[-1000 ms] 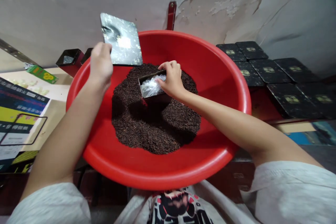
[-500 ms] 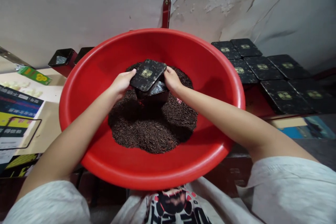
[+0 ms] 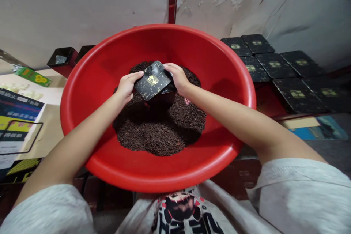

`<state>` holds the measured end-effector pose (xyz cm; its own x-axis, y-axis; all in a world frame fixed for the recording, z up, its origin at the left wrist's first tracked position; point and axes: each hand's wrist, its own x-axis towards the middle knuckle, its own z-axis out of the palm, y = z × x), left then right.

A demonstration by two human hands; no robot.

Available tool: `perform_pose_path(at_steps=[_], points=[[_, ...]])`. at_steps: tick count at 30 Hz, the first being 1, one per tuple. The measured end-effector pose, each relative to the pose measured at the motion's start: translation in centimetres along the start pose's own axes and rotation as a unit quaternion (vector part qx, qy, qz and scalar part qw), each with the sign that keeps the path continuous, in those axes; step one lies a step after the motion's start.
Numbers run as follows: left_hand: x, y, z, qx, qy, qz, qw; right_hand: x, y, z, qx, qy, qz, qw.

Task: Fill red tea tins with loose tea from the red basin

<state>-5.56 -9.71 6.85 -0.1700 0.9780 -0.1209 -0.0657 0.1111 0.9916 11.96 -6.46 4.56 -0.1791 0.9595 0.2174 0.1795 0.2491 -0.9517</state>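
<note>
A black square tin lid (image 3: 154,82) with gold flecks and a gold label lies tilted and turned over the mouth of a dark tin (image 3: 161,101). My left hand (image 3: 126,86) is closed on the lid's left corner. My right hand (image 3: 177,77) is closed at the lid's upper right edge, beside the tin's rim; its lower fingers are partly hidden. Some of the tin's opening shows at the right, under the lid. The tin stands amid dark loose tea leaves (image 3: 161,137) inside a big red basin (image 3: 157,179).
Several black lidded tins (image 3: 275,65) stand in rows to the right. Two open tins (image 3: 62,60) are behind the basin's left rim. A green packet (image 3: 34,76) and printed cardboard (image 3: 18,117) lie at left. A peeling wall (image 3: 225,3) rises behind.
The lid has turned and tipped toward me, its label now brighter. My right hand has shifted its fingers up onto the lid's edge. The view has shifted slightly.
</note>
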Motion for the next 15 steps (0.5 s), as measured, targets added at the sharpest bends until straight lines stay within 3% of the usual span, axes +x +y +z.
perform_pose_path(at_steps=[5,8,12,15], points=[[-0.3,-1.0,0.8,0.039,0.026,0.023,0.999,0.1,-0.6,0.0,-0.003,-0.009,0.019,1.0],[-0.2,-1.7,0.7,0.058,0.013,0.038,0.997,0.3,-0.5,-0.2,-0.035,-0.022,0.009,0.999],[0.2,-1.9,-0.6,0.128,-0.059,0.086,0.986,0.8,-0.5,-1.1,-0.089,-0.08,-0.043,0.992],[0.6,-1.6,-1.7,0.188,-0.164,0.14,0.958,1.3,-0.6,-1.7,-0.107,-0.052,-0.051,0.992]])
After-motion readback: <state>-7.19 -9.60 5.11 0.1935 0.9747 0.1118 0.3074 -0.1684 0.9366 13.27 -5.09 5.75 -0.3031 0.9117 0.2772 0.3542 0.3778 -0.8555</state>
